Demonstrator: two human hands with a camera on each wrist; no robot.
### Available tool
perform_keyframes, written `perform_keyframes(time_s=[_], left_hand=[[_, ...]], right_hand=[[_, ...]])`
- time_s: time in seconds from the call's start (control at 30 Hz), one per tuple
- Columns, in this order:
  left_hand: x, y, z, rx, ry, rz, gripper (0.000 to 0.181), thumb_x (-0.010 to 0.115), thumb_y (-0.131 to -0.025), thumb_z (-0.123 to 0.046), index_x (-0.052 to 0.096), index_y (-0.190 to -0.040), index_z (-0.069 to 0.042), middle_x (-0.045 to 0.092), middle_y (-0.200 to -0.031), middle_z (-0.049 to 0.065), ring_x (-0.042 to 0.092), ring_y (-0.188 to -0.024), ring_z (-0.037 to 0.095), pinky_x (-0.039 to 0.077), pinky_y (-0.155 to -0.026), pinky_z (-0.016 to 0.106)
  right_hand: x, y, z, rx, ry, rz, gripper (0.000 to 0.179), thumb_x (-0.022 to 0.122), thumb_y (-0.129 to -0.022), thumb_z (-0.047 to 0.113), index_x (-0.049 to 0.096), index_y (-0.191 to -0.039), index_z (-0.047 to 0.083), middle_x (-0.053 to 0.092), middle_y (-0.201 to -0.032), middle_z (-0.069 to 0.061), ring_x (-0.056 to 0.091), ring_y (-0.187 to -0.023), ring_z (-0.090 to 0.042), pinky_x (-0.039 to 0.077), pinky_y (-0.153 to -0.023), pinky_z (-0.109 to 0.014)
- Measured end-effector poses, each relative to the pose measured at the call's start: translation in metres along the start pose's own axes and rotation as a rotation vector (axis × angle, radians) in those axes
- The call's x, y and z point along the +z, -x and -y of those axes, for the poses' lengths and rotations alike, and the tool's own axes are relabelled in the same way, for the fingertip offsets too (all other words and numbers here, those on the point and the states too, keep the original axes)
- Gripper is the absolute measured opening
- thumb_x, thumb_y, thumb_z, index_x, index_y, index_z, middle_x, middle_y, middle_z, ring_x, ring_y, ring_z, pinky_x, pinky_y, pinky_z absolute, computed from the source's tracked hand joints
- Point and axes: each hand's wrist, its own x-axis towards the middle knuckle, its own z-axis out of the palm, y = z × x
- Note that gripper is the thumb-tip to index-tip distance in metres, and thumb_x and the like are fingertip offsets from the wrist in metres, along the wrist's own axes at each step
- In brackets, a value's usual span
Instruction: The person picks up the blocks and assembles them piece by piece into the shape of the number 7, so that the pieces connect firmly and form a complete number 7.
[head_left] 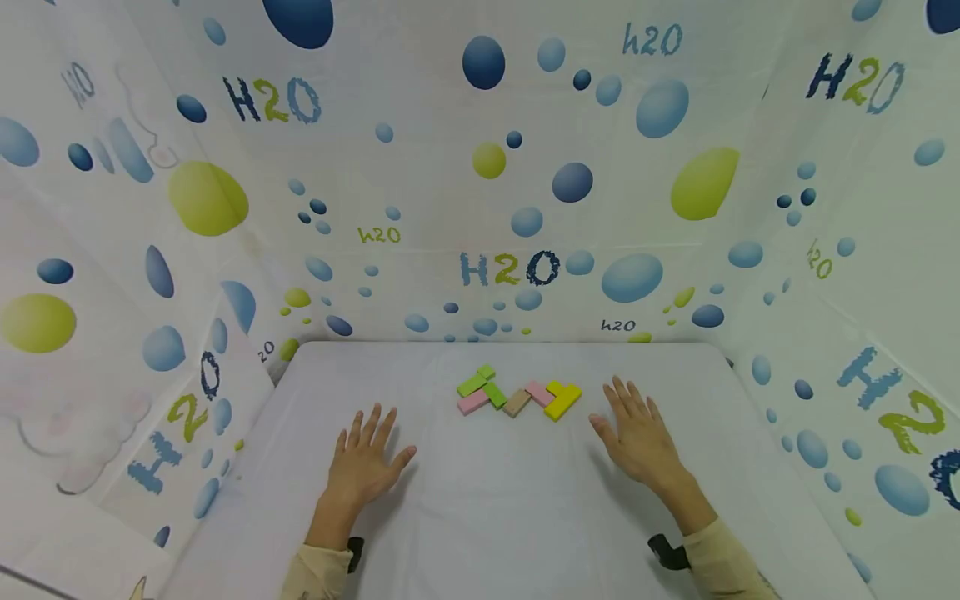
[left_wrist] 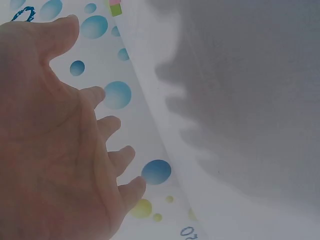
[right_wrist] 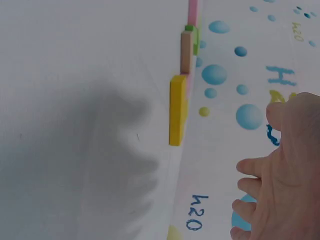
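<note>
Several small flat wooden blocks lie in a loose row on the white table (head_left: pixel 495 492): two green blocks (head_left: pixel 480 383), a pink block (head_left: pixel 473 403), a tan block (head_left: pixel 517 402), another pink block (head_left: pixel 539 393) and a yellow block (head_left: pixel 562 401). My left hand (head_left: pixel 365 460) lies flat on the table with fingers spread, left of the blocks and nearer to me. My right hand (head_left: pixel 637 433) lies flat with fingers spread, just right of the yellow block. Neither hand holds anything. In the right wrist view the yellow block (right_wrist: pixel 177 110) and the tan block (right_wrist: pixel 186 52) stand edge-on beside my right hand (right_wrist: pixel 280 175); my left hand (left_wrist: pixel 60 145) fills the left wrist view.
White walls printed with blue and green bubbles and "H2O" lettering (head_left: pixel 510 268) enclose the table at the back and on both sides. The table's back edge (head_left: pixel 510 343) meets the wall just behind the blocks.
</note>
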Motion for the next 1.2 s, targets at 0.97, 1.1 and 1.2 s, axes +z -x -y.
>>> perform_keyframes(time_s=[0.97, 1.1, 1.2], left_hand=[[-0.006, 0.004, -0.035, 0.029, 0.006, 0.056, 0.075, 0.054, -0.104, -0.055, 0.037, -0.162, -0.011, 0.027, -0.169, 0.020, 0.020, -0.155, 0.050, 0.017, -0.122, 0.069], [-0.005, 0.006, -0.038, 0.035, 0.013, 0.066, 0.075, 0.056, -0.103, -0.054, 0.039, -0.161, -0.011, 0.029, -0.169, 0.020, 0.020, -0.155, 0.049, 0.018, -0.122, 0.069], [-0.005, 0.007, -0.041, 0.039, 0.012, 0.070, 0.074, 0.056, -0.103, -0.053, 0.039, -0.161, -0.011, 0.029, -0.168, 0.020, 0.021, -0.155, 0.049, 0.019, -0.122, 0.069]], right_hand=[[0.021, -0.017, 0.039, -0.095, -0.043, -0.044, 0.070, 0.046, -0.110, 0.047, 0.036, -0.160, 0.000, 0.026, -0.169, -0.020, 0.022, -0.157, -0.040, 0.018, -0.125, -0.062], [0.024, -0.019, 0.043, -0.103, -0.047, -0.046, 0.069, 0.046, -0.110, 0.048, 0.037, -0.160, 0.000, 0.027, -0.169, -0.020, 0.022, -0.157, -0.040, 0.017, -0.126, -0.061], [0.027, -0.020, 0.044, -0.105, -0.046, -0.040, 0.069, 0.046, -0.110, 0.047, 0.036, -0.160, 0.000, 0.027, -0.169, -0.020, 0.022, -0.157, -0.039, 0.017, -0.126, -0.060]])
